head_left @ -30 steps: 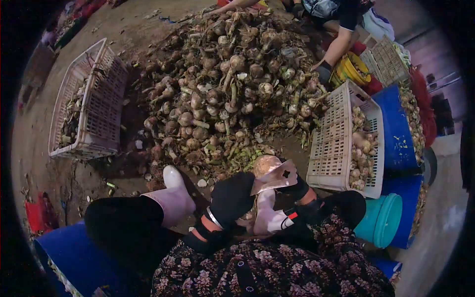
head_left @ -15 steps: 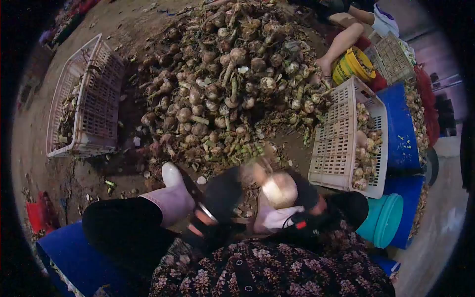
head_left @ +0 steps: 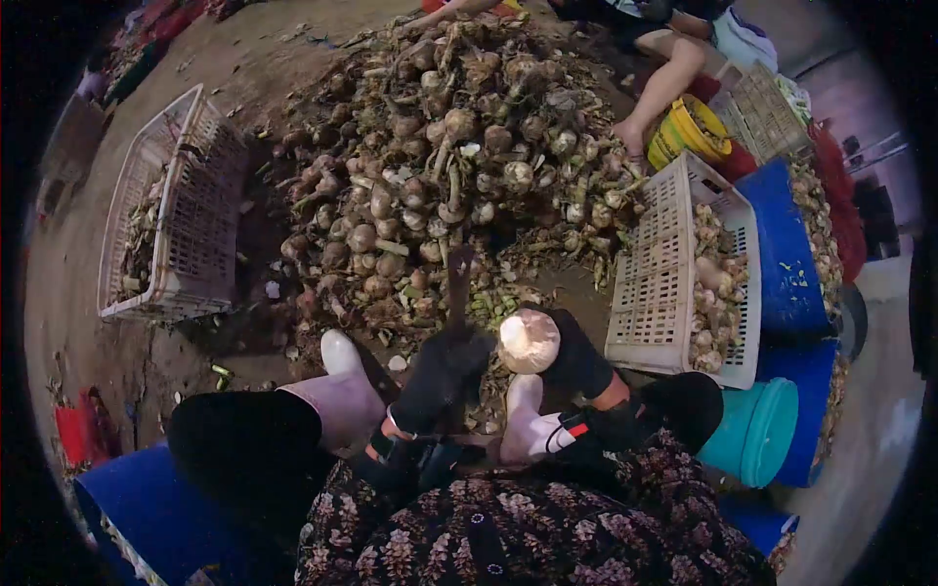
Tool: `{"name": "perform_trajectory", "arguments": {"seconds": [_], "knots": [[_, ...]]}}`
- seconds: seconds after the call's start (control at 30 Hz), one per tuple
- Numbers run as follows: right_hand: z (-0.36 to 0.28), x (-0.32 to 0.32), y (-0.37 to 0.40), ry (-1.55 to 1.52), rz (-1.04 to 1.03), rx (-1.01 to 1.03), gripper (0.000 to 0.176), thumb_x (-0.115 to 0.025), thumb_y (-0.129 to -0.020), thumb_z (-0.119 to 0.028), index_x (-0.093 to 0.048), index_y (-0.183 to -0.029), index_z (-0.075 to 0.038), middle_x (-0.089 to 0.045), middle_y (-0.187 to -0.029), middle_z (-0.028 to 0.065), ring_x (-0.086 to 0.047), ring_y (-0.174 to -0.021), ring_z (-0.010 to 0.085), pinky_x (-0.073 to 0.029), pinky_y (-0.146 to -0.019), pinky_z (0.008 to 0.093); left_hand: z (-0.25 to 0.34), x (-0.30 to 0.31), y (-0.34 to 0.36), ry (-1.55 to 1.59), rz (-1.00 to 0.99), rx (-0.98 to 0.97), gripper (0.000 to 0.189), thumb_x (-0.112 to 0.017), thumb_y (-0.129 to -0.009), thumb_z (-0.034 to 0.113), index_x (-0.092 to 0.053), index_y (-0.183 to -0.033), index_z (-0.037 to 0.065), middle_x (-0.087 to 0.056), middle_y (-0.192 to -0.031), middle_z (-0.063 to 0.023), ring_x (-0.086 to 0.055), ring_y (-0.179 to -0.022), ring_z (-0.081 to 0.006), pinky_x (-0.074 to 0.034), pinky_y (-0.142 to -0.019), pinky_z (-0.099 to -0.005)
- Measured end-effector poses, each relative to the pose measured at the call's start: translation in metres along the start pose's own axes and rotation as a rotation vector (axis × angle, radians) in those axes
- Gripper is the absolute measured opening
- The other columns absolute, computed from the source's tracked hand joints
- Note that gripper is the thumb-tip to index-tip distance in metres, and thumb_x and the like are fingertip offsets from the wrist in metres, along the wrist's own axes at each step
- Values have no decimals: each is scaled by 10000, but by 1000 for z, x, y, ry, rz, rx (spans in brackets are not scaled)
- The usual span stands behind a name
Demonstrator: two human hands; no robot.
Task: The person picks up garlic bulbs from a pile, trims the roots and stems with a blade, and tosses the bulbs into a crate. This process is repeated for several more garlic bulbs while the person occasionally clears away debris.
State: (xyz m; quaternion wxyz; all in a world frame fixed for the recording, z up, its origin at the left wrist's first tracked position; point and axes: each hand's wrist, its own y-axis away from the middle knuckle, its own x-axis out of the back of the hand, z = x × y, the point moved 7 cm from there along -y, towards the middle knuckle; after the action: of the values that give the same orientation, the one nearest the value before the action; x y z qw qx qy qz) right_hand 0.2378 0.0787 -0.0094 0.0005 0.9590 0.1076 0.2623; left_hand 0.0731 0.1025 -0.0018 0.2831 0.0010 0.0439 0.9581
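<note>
My right hand (head_left: pixel 576 354), in a dark glove, is closed around a large whitish garlic bulb (head_left: pixel 529 341) with a pale, bare face turned up. Just left of it, my gloved left hand (head_left: pixel 445 369) is closed on a dark, flat-bladed knife (head_left: pixel 459 283), its blade pointing away from me towards the heap. Blade and bulb are apart. Beyond both hands rises a big pile of garlic bulbs (head_left: pixel 420 195) with stems and roots. Cut stem pieces (head_left: pixel 493 305) lie at its near edge.
A white crate (head_left: pixel 653 293) holding bulbs stands tilted at right, beside blue barrels (head_left: pixel 777 244) and a teal bucket (head_left: pixel 767 435). Another white crate (head_left: pixel 200 225) is at left. Near a yellow bucket (head_left: pixel 689 132) is another person's bare limb (head_left: pixel 664 93). White boots (head_left: pixel 337 391) flank my hands.
The garlic bulb in my right hand has moved slightly up and left. My left hand has drawn away from it to the left, and the knife blade now shows upright.
</note>
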Motion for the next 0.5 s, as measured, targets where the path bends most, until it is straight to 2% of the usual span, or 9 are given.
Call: {"name": "perform_trajectory", "arguments": {"seconds": [0.07, 0.13, 0.17, 0.2, 0.3, 0.33, 0.37, 0.47, 0.5], "knots": [[7, -4, -2, 114, -67, -20, 471, -730, -689, -190, -534, -1072, 3, -603, -1038, 111, -593, -913, 189, -482, -797, 318, 13, -5, 10, -420, 94, -406, 220, -619, -799, 263, -573, -854, 55, -550, -655, -83, -558, -535, -225, -427, -465, -327], [8, -7, -8, 170, -159, -84, 481, -728, -690, -202, -537, -1078, 8, -586, -1078, 127, -578, -962, 208, -470, -828, 325, 35, -10, 16, -653, 94, -504, 224, -628, -763, 229, -564, -891, 57, -572, -731, -129, -582, -613, -295, -449, -515, -373], [-10, 3, -7, 94, 53, 33, 369, -702, -669, -228, -617, -985, -57, -626, -1014, 100, -611, -852, 252, -474, -771, 358, 42, -11, 19, -647, 27, -364, 241, -629, -740, 207, -559, -916, 57, -578, -776, -147, -586, -659, -323, -458, -543, -393], [-11, 5, -5, 22, 73, 27, 388, -692, -675, -211, -599, -1014, -47, -621, -1024, 104, -606, -865, 242, -470, -779, 349, 46, -11, 20, -638, -40, -222, 268, -631, -718, 185, -555, -940, 57, -584, -822, -166, -590, -706, -350, -466, -571, -413], [79, -24, 17, -515, 37, -230, 448, -662, -692, -162, -546, -1100, -17, -607, -1054, 115, -591, -903, 212, -456, -804, 323, 41, -13, 21, -744, -65, -254, 341, -628, -659, 149, -545, -977, 58, -597, -865, -155, -603, -719, -333, -476, -585, -414], [83, -33, 15, -629, 93, -322, 469, -653, -698, -145, -529, -1129, -6, -602, -1064, 119, -586, -916, 202, -451, -813, 314, 40, -13, 20, -755, -72, -232, 340, -623, -658, 144, -546, -978, 59, -598, -863, -154, -603, -720, -333, -478, -592, -413], [74, -28, 22, -710, -20, -291, 506, -661, -702, -152, -506, -1160, -2, -589, -1091, 121, -573, -958, 202, -443, -840, 315, 41, -13, 19, -766, -80, -210, 340, -619, -657, 140, -546, -979, 60, -598, -862, -153, -603, -721, -332, -479, -598, -411], [-17, -18, 0, -381, -180, -170, 593, -696, -697, -173, -465, -1215, 0, -556, -1154, 118, -536, -1048, 202, -417, -911, 319, 6, 0, 16, -893, 81, -308, 328, -613, -660, 146, -566, -973, 59, -595, -835, -159, -603, -719, -320, -477, -598, -407], [-19, -20, 2, -461, -191, -169, 572, -687, -712, -194, -472, -1204, 1, -551, -1162, 119, -532, -1057, 203, -417, -917, 329, -18, 8, 14, -948, 166, -371, 323, -612, -663, 152, -575, -970, 58, -594, -822, -163, -603, -718, -315, -475, -595, -405]]}}
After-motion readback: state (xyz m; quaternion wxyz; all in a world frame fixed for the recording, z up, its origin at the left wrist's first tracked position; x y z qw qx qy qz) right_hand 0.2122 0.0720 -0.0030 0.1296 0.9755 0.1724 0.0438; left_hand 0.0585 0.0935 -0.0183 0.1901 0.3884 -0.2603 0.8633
